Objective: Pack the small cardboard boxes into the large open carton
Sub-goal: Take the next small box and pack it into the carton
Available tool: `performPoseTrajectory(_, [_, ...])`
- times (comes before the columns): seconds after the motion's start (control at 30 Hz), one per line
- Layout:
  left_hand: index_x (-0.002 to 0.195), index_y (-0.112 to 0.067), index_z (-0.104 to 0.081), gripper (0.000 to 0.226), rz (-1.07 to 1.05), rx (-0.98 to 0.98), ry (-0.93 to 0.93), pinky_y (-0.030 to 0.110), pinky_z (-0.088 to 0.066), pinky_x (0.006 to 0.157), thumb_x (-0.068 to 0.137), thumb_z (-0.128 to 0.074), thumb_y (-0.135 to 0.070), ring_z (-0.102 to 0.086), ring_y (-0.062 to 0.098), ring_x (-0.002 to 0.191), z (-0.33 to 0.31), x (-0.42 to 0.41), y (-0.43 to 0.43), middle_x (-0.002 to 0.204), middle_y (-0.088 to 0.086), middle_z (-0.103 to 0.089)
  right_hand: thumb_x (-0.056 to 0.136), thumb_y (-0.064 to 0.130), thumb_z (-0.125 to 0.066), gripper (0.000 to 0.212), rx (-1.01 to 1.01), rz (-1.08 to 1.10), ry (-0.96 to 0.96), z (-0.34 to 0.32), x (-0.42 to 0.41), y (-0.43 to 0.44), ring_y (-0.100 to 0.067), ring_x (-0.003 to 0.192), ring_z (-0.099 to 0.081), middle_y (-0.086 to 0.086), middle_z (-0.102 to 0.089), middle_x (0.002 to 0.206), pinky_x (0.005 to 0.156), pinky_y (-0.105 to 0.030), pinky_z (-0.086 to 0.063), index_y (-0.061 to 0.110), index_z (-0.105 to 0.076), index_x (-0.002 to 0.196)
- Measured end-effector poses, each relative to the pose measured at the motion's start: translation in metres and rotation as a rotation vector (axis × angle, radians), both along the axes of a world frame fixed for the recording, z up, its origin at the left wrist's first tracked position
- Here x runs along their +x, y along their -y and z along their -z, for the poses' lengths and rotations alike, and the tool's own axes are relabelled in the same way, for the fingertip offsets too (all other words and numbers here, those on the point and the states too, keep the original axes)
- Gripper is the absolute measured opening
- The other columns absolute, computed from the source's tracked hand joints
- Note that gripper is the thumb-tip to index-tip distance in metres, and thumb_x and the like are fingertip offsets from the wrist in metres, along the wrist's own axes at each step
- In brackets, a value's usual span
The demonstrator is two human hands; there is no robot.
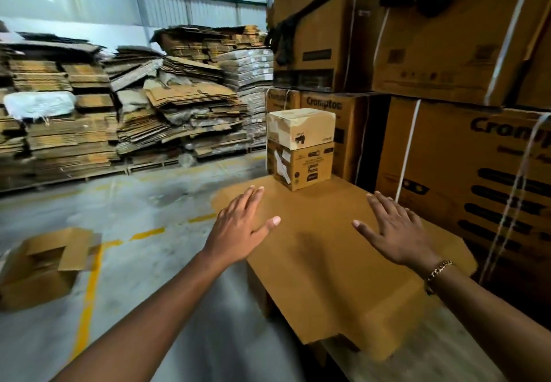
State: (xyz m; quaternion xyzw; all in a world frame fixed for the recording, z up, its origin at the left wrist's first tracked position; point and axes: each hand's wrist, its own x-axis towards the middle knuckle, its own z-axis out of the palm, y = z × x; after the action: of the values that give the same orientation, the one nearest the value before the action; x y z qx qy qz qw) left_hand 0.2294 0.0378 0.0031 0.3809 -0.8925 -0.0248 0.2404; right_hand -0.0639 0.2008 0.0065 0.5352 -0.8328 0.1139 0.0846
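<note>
Two small cardboard boxes stand stacked at the far end of a flat cardboard sheet: a pale upper box on a browner lower box. My left hand and my right hand reach forward above the sheet, fingers straight and spread, holding nothing, both short of the stack. The large open carton lies on the floor at the left, its flaps up.
Tall strapped printed cartons are stacked close on the right and behind the small boxes. Piles of flattened cardboard line the back left. Grey concrete floor with yellow lines runs between me and the open carton.
</note>
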Motion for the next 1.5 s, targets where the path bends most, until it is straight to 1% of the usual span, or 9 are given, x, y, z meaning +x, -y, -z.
performPoseTrajectory(0.2, [0.16,-0.03,-0.008,0.088,-0.054,0.021,0.024,0.048,-0.022,0.121,0.088,-0.021,-0.08,-0.016,0.021,0.152,-0.008,-0.014,0.123,0.168,-0.002,-0.009,0.069,0.087,0.006,0.111,-0.005,-0.033,0.064,0.0,-0.031,0.134,-0.025,0.155,-0.013,0.0,-0.005,0.171,0.123,-0.049,-0.013,0.028,-0.005,0.162])
performPoseTrajectory(0.43, [0.16,-0.031,-0.01,0.098,-0.031,0.04,0.015,0.049,-0.022,0.119,0.079,-0.008,-0.087,-0.018,0.021,0.151,-0.02,-0.045,0.26,0.167,-0.002,-0.013,0.09,0.077,-0.02,0.088,-0.013,-0.013,0.167,-0.016,-0.063,0.267,-0.029,0.153,-0.02,0.002,-0.006,0.171,0.119,-0.055,-0.021,0.029,-0.008,0.162])
performPoseTrajectory(0.6, [0.159,-0.032,-0.01,0.088,0.012,0.079,-0.001,0.051,-0.023,0.12,0.087,-0.015,-0.083,-0.016,0.02,0.152,-0.006,-0.083,0.365,0.167,-0.003,-0.011,0.086,0.079,-0.024,0.091,-0.045,0.036,0.258,-0.013,-0.079,0.351,-0.031,0.149,-0.03,0.002,-0.008,0.17,0.116,-0.062,-0.027,0.03,-0.009,0.162])
performPoseTrajectory(0.83, [0.158,-0.032,-0.015,0.086,0.163,0.166,0.002,0.051,-0.023,0.119,0.087,-0.021,-0.079,-0.019,0.024,0.151,-0.001,-0.135,0.528,0.167,-0.002,-0.012,0.096,0.066,-0.04,0.083,-0.18,0.159,0.489,-0.001,-0.095,0.481,-0.031,0.152,-0.025,-0.003,-0.009,0.17,0.117,-0.051,-0.029,0.025,-0.012,0.162])
performPoseTrajectory(0.93, [0.158,-0.032,-0.017,0.081,0.241,0.247,-0.02,0.051,-0.022,0.12,0.09,-0.026,-0.075,-0.017,0.023,0.151,-0.008,-0.156,0.593,0.167,-0.003,-0.012,0.09,0.071,-0.04,0.09,-0.268,0.255,0.628,-0.002,-0.094,0.53,-0.029,0.152,-0.023,-0.004,-0.011,0.17,0.119,-0.049,-0.026,0.024,-0.014,0.162])
performPoseTrajectory(1.07, [0.156,-0.031,-0.026,0.071,0.292,0.41,-0.127,0.049,-0.025,0.116,0.096,-0.034,-0.068,-0.023,0.025,0.149,-0.019,-0.193,0.665,0.165,0.001,-0.02,0.094,0.066,-0.042,0.083,-0.364,0.336,0.754,-0.007,-0.095,0.578,-0.027,0.154,-0.017,-0.003,-0.013,0.169,0.121,-0.05,-0.02,0.024,-0.018,0.161])
performPoseTrajectory(1.17, [0.155,-0.033,-0.029,0.074,0.336,0.559,-0.214,0.052,-0.028,0.114,0.092,-0.035,-0.072,-0.027,0.029,0.147,-0.024,-0.227,0.7,0.163,0.003,-0.023,0.083,0.073,-0.043,0.094,-0.406,0.367,0.833,-0.012,-0.1,0.6,-0.028,0.153,-0.021,-0.003,-0.015,0.169,0.121,-0.054,-0.022,0.026,-0.018,0.161])
performPoseTrajectory(1.37, [0.156,-0.032,-0.024,0.079,0.383,0.641,-0.286,0.056,-0.027,0.114,0.09,-0.036,-0.073,-0.025,0.032,0.148,-0.031,-0.289,0.749,0.164,0.005,-0.021,0.097,0.059,-0.044,0.072,-0.521,0.412,0.977,-0.02,-0.125,0.63,-0.03,0.149,-0.03,-0.003,-0.024,0.166,0.117,-0.055,-0.025,0.028,-0.021,0.159])
performPoseTrajectory(1.5, [0.157,-0.031,-0.021,0.071,0.371,0.633,-0.38,0.056,-0.026,0.113,0.096,-0.041,-0.063,-0.022,0.031,0.148,-0.037,-0.322,0.779,0.164,0.005,-0.019,0.083,0.074,-0.045,0.086,-0.584,0.461,1.075,-0.025,-0.152,0.659,-0.035,0.151,-0.023,-0.001,-0.019,0.168,0.117,-0.068,-0.021,0.035,-0.025,0.157])
